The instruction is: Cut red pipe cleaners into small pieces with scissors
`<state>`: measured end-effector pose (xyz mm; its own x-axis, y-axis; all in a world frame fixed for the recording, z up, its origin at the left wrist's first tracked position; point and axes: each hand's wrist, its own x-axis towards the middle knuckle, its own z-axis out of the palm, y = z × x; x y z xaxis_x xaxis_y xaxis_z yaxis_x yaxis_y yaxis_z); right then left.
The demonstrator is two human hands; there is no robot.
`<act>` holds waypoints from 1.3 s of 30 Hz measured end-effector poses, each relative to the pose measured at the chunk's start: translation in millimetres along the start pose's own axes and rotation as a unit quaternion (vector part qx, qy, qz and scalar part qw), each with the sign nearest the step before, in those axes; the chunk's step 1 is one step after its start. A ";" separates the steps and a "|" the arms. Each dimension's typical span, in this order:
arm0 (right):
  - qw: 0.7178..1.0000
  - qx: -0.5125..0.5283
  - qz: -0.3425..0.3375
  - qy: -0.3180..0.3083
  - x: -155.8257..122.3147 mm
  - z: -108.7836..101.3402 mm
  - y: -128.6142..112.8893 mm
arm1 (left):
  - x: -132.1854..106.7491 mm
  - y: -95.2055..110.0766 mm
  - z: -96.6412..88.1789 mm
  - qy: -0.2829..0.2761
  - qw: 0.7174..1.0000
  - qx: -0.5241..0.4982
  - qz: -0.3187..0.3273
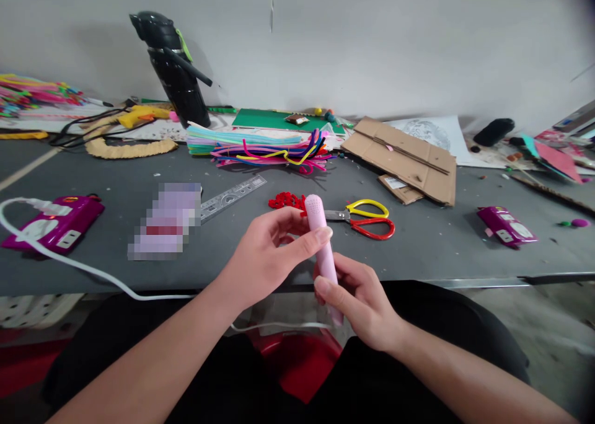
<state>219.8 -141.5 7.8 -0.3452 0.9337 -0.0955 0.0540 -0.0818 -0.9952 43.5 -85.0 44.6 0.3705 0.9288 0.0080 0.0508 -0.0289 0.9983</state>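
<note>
Both my hands are on a slim pink wand [326, 263], which looks like a small hair straightener with a dotted upper end. It stands nearly upright, tilted slightly, at the table's front edge. My left hand [272, 250] pinches its upper part, thumb across the front and fingers behind. Around the lower part, my right hand [360, 297] is closed with its thumb in front. Just behind lies a bunch of red fuzzy pieces [286, 200]; a bit of red shows at my left fingertips. Scissors [369, 218] with one yellow and one red handle lie behind the wand, blades partly hidden.
A bundle of pipe cleaners [269, 148], cardboard [409, 163] and a black flask [174, 70] stand farther back. To the left are a ruler [235, 198], a blurred-out flat item [167, 222] and a purple power socket [69, 222] with a white cord [111, 279]. Another purple socket [506, 225] sits right.
</note>
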 end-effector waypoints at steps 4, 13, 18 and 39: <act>0.993 0.115 0.036 -0.004 4.7 -2.6 2.2 | 2.7 4.2 -12.4 0.006 0.998 0.058 -0.003; 0.989 0.133 0.062 -0.027 5.8 -5.1 4.2 | 3.8 7.2 -23.0 0.094 0.978 0.178 0.049; 0.991 0.115 0.052 -0.034 5.4 -4.3 2.2 | 3.2 8.1 -22.8 0.074 0.984 0.157 0.041; 0.996 0.052 0.059 -0.038 5.1 -2.0 -2.9 | 5.1 7.7 -24.3 0.061 0.983 0.166 0.043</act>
<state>219.8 -135.8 10.3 -0.4129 0.8863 -0.2098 0.0018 -0.2296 -0.9733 23.3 -71.4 53.8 0.2729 0.9547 0.1189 0.3323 -0.2095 0.9196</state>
